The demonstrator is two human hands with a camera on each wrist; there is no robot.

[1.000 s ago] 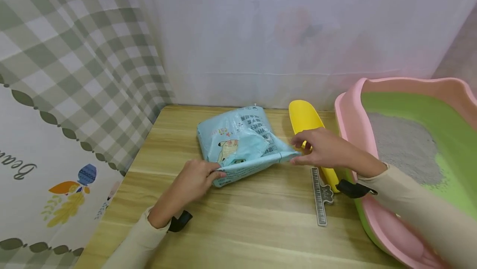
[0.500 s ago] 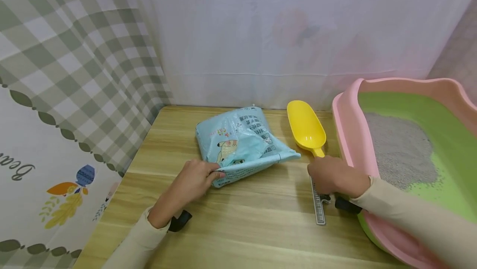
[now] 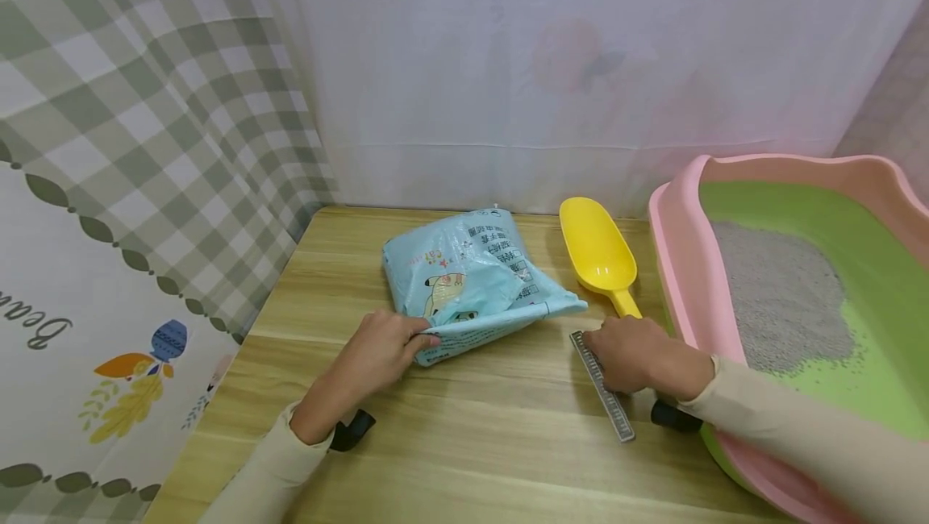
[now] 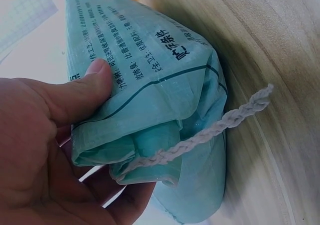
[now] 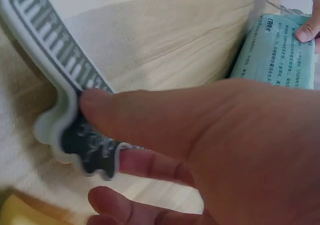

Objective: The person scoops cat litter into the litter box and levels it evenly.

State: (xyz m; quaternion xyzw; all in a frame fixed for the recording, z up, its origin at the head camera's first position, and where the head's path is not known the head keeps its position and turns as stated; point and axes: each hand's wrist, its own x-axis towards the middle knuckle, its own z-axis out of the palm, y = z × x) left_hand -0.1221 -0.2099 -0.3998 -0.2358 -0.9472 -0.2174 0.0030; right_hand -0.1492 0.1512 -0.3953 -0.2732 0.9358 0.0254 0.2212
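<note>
A light blue cat litter bag [image 3: 464, 266] lies on the wooden table with its opening end folded over. My left hand [image 3: 377, 347] pinches the near left corner of that fold, thumb on top and fingers underneath. In the left wrist view a white braided cord [image 4: 200, 137] sticks out of the folded layers. To the right of the bag, my right hand [image 3: 627, 353] holds a long bag clip [image 3: 608, 395] with piano-key markings. The right wrist view shows the thumb on the dark tab of the clip [image 5: 87, 140]; the fingers are partly hidden behind it.
Behind my right hand lies a yellow scoop [image 3: 598, 250], its handle end hidden. A pink-rimmed litter box [image 3: 689, 242] with green insides and grey litter [image 3: 784, 294] stands on the right. A checked cloth [image 3: 189, 81] hangs on the left, a pale curtain [image 3: 472, 64] behind.
My right hand has left the bag's right corner, moved right and down, and taken hold of the clip. The clip has turned, its far end swinging left. My left hand keeps its place.
</note>
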